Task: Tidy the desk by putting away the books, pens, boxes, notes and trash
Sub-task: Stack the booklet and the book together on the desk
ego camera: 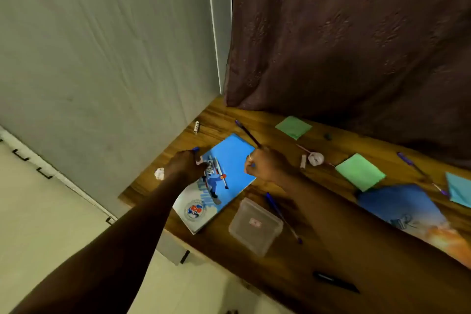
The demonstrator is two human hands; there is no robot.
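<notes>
Wooden desk in a corner, grey wall on the left and brown curtain behind, and by my read the tidy-up has barely begun.

My right hand is closed round a dark pen that slants up off the far corner of the blue book. My left hand is curled at the book's left edge, round what looks like a blue-tipped pen. A few more pens lie loose on the cover.

Just beside the book's near corner sits the clear box, lid seemingly on. Something small and pink shows through it, but I can't tell whether that is a label or contents. I see no pens in it.

Everything else is left to do:
- a blue pen beside the box
- a black pen at the near edge
- a far pen to the right
- a second book, partly under my right arm
- two green notes and a blue note
- paper balls at the left edge and mid-desk
- a small white tube by the wall
</notes>
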